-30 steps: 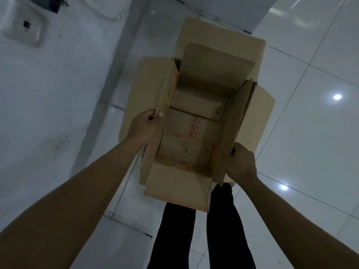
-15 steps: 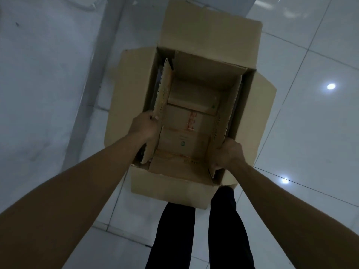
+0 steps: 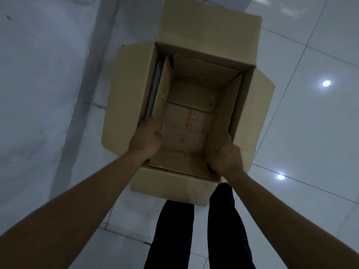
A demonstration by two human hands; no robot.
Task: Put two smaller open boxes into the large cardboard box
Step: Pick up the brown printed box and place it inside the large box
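Note:
The large cardboard box stands open on the floor with its four flaps spread outward. A smaller open box sits inside it, its own flaps upright against the large box's walls. My left hand grips the smaller box's left flap near its front corner. My right hand holds the right flap at the front right corner. A pale flat thing shows in the gap between the smaller box and the large box's left wall; I cannot tell what it is.
White glossy floor tiles surround the box, with ceiling lights reflected at the right. A pale wall with a grey skirting strip runs along the left. My dark-trousered legs stand just behind the box's near flap.
The smaller box has gone down from above the large box to deep inside it, and both hands have followed it down while holding its side flaps.

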